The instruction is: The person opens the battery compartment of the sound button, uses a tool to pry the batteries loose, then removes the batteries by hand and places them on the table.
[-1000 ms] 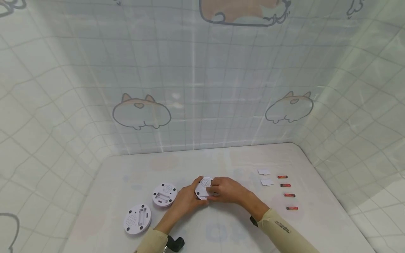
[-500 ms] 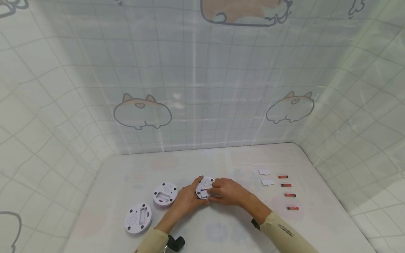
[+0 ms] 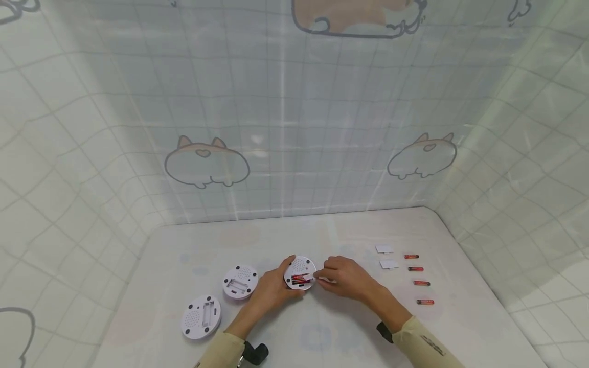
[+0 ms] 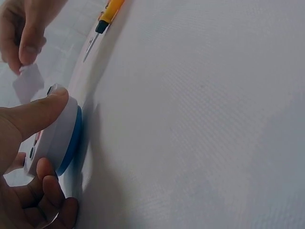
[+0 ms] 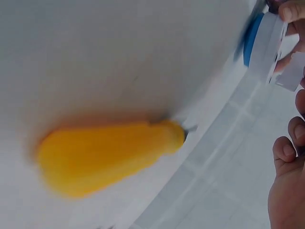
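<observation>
My left hand (image 3: 272, 289) grips a round white device (image 3: 300, 264) by its rim, with its perforated underside facing up. Red batteries (image 3: 300, 281) lie in the device's exposed compartment. Just to the right, my right hand (image 3: 346, 277) pinches a small white battery cover (image 4: 28, 83) between thumb and fingers. The cover is apart from the compartment, close to the device's right edge. A blue layer (image 4: 71, 143) shows on the device's lower side in the left wrist view.
Two similar devices (image 3: 240, 282) (image 3: 201, 317) with uncovered compartments lie at left. At right are two white covers (image 3: 384, 249) (image 3: 389, 264) and several red batteries (image 3: 415, 269). A yellow-handled screwdriver (image 5: 109, 155) lies on the table in both wrist views.
My right hand has lifted the cover off the device and drawn it to the right, exposing the red batteries. My left hand keeps its grip in the same place.
</observation>
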Motion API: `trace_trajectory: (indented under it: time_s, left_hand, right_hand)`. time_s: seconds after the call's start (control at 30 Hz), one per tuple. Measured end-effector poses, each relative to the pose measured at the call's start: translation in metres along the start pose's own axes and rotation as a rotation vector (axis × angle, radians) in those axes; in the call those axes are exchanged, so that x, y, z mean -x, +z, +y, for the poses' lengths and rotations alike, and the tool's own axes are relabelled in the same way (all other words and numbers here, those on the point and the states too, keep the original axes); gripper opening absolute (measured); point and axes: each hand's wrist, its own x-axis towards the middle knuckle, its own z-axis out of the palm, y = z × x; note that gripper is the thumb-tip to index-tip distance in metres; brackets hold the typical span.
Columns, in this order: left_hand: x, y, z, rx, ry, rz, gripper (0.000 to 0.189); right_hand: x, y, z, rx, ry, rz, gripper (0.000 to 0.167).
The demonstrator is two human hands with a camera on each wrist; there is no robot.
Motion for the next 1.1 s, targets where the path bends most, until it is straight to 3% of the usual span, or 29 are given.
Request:
trace_trajectory:
  time_s: [0.3,0.57,0.83,0.97,1.1]
  left_hand:
    - [0.000,0.001,-0.004,0.014,0.004,-0.005,0.099]
    - [0.000,0.002,-0.004,0.018,-0.018,-0.012,0.098]
    - [0.003,0.003,-0.002,0.027,-0.032,-0.016,0.097]
    - [0.003,0.004,-0.002,0.013,-0.039,-0.008,0.097]
    - [0.003,0.004,-0.001,0.020,-0.035,-0.010,0.097]
  right_hand:
    - [0.037,-0.028,0.009,-0.018,0.124,-0.029,0.022]
    - [0.085,-0.052,0.023,0.067,0.194,-0.005,0.028]
    - [0.138,-0.073,0.031,0.217,0.393,-0.127,0.025]
    - [0.155,-0.075,0.039,0.260,0.405,-0.169,0.023]
    - [0.168,-0.072,0.047,0.283,0.360,-0.142,0.021]
